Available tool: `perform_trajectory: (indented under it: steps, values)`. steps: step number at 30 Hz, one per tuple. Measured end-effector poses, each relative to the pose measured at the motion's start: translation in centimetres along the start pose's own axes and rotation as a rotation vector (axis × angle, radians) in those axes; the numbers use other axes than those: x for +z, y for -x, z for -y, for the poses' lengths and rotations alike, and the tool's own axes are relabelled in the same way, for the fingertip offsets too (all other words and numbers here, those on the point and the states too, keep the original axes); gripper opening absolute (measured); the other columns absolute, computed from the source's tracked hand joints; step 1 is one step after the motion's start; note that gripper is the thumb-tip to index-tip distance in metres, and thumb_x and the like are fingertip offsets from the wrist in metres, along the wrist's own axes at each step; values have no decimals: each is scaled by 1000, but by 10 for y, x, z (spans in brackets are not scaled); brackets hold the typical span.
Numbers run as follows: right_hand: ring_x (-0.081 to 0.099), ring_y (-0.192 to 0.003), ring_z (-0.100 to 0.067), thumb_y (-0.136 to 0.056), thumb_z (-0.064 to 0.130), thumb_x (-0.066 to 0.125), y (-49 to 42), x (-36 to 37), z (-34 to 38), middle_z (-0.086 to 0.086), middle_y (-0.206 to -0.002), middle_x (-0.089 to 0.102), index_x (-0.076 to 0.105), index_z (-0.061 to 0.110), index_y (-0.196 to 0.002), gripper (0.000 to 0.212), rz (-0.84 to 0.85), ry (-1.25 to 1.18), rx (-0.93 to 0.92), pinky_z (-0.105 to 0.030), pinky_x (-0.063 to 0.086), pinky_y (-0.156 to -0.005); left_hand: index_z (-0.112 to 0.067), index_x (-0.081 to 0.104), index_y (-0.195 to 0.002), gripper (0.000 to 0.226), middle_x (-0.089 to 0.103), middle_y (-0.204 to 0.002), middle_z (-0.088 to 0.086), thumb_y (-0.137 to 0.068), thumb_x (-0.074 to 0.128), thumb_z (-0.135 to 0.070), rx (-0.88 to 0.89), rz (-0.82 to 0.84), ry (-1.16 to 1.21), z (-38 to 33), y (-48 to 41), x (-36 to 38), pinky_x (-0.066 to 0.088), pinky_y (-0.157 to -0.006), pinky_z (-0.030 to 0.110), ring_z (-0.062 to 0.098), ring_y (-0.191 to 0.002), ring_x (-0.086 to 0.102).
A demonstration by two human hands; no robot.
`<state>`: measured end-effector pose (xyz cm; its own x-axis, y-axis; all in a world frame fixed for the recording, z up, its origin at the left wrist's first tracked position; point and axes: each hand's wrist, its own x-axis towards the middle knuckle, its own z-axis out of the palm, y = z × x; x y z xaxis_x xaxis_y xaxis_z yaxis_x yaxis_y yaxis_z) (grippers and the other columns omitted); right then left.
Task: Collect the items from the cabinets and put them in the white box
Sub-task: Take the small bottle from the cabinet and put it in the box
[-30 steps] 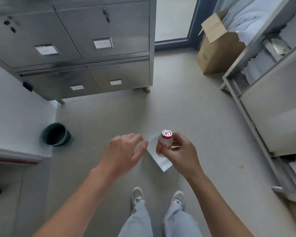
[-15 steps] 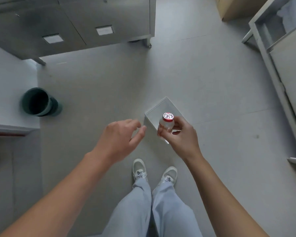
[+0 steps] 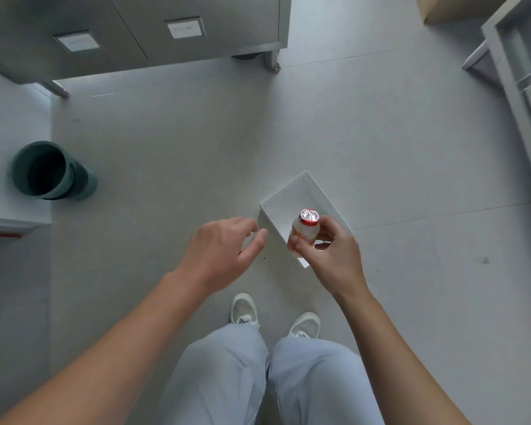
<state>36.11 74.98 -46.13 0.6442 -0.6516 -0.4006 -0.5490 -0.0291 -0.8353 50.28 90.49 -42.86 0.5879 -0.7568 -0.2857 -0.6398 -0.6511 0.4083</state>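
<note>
Floor (image 3: 380, 142) of pale tile carries everything, and the person stands on it looking straight down. A grey metal cabinet (image 3: 135, 29) runs along the far edge of the floor with its doors closed. Part of a pale rack (image 3: 509, 72) lines the right edge. A dark green bin (image 3: 46, 170) sits by the left edge, well apart from the rest.

The white box (image 3: 301, 194) lies open on the floor just ahead of the person's shoes (image 3: 242, 308), turned at a slant. What shows of its inside is bare, though the hand hides its near end.

The left hand (image 3: 221, 250) hovers just left of the box with the fingers loosely curled and holding nothing. The right hand (image 3: 331, 256) is over the near end of the box, its thumb and fingers wrapped round a small bottle (image 3: 305, 231).

That bottle is upright and lines up with the opening of the box. It is pale plastic with red print and a shiny foil cap (image 3: 309, 215). It is probably light and fairly stiff, though a thin wall would give under a hard squeeze and the foil could puncture. The grip round the body, below the cap, looks sound. Because the bottle is narrow and tall it may tip, so lowering it to the bottom of the box seems wiser than dropping it.
</note>
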Motion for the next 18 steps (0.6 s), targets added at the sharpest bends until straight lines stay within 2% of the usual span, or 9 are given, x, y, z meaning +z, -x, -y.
perform_trajectory:
  steps: [6,13,18]
  values:
    - [72,-92,-8,-79,24,86,-38,6,-33,11,-95,76,71,26,-101,26,-1,19,-30,-47,58,-84,-25,59,-91,40,66,-86,-7,-96,33,-55,-6,-22,2,12,-33,40,50,-68,38,21,-80,64]
    - [71,-92,-6,-79,26,86,-101,22,-81,15,-92,75,70,28,-99,25,-16,25,-92,-47,58,-86,-26,61,-96,36,67,-91,-8,-97,37,-53,15,-30,-6,36,-83,106,50,-71,37,20,-84,64]
    - [71,-92,-7,-80,29,85,-156,40,-128,13,-94,75,70,26,-101,26,-69,29,-180,-46,58,-85,-26,63,-95,39,69,-93,-9,-98,35,-53,59,-102,-10,60,-135,162,50,-70,35,18,-83,66]
